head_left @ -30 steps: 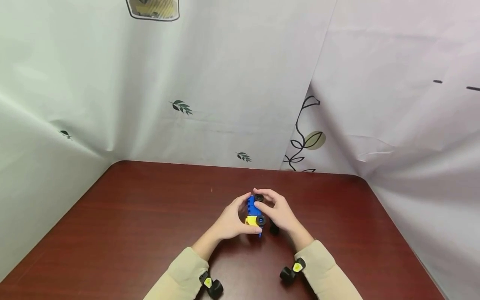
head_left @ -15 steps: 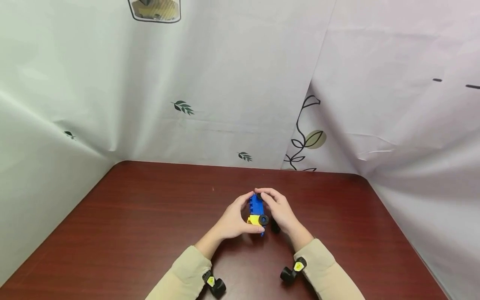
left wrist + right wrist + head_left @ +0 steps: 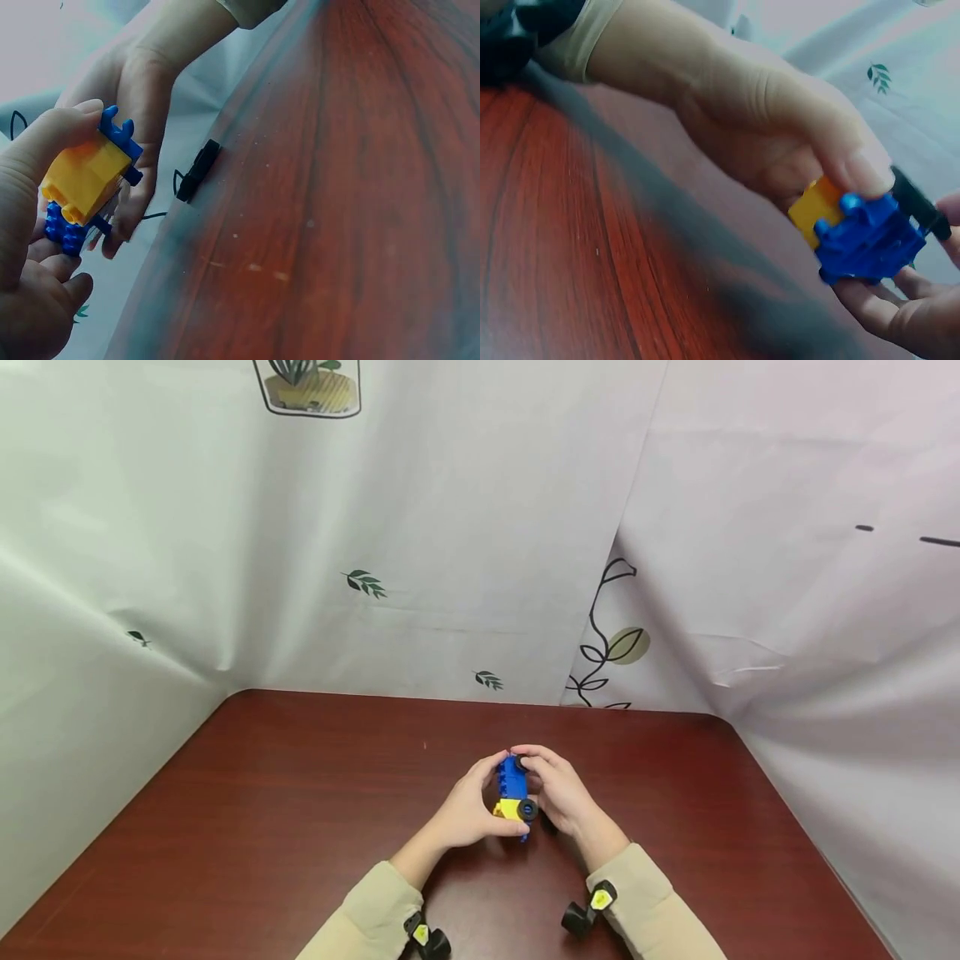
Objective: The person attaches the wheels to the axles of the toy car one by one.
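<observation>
A small toy car of blue and yellow building blocks (image 3: pixel 513 783) is held between both hands above the table. My left hand (image 3: pixel 463 810) grips it, thumb at the near yellow end and fingertips at the far blue end. One black wheel (image 3: pixel 528 810) sits on the car's near right side. At the far end, my right hand (image 3: pixel 561 792) pinches another black wheel (image 3: pixel 521 762) against the blue part; the right wrist view shows this wheel (image 3: pixel 919 204) edge-on. The left wrist view shows the yellow block (image 3: pixel 86 176) under the left thumb. The far side is hidden.
A black piece (image 3: pixel 199 171) lies on the dark red wooden table (image 3: pixel 300 827), partly hidden by the right wrist in the head view. Pale printed sheeting (image 3: pixel 450 527) hangs around the table's back and sides. Both wrists wear small black cameras.
My right thumb has moved from the blue body to the far wheel, and the right fingers now curl more under the car. The car stays nearly in place in my left hand.
</observation>
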Demonstrator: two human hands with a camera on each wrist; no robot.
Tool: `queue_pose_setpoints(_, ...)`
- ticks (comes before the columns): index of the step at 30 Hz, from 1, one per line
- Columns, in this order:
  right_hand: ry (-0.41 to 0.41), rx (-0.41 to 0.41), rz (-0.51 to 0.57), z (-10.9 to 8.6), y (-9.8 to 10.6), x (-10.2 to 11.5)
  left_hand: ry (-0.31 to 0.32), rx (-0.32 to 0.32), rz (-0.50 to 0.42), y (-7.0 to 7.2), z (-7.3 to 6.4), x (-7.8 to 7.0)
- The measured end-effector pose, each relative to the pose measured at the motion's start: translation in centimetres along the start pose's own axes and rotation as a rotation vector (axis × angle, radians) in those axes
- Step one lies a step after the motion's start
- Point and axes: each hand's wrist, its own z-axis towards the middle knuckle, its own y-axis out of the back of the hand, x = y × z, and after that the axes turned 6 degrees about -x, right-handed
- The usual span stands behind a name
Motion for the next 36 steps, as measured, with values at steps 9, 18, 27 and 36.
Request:
queue_pose_setpoints(9, -0.07, 0.024, 0.075, -0.13, -0.01, 0.09, -0.02, -0.005, -0.039, -0.17, -0.06, 0.11)
queue_pose_setpoints(18, -0.07, -0.004, 0.086, -0.02, 0.04, 0.32, -0.005, -0.001, -0.001, -0.04, 0.02, 0.13)
queue_pose_setpoints(27, -0.057, -0.044, 0.114, 0.01, -0.26, 0.5, -0.033, -0.007, -0.02, -0.06, 0.19, -0.13)
queue_pose_setpoints(36, -0.022, -0.065, 0.138, 0.09, -0.4, 0.51, -0.016, -0.01, -0.012, 0.02, 0.31, -0.31)
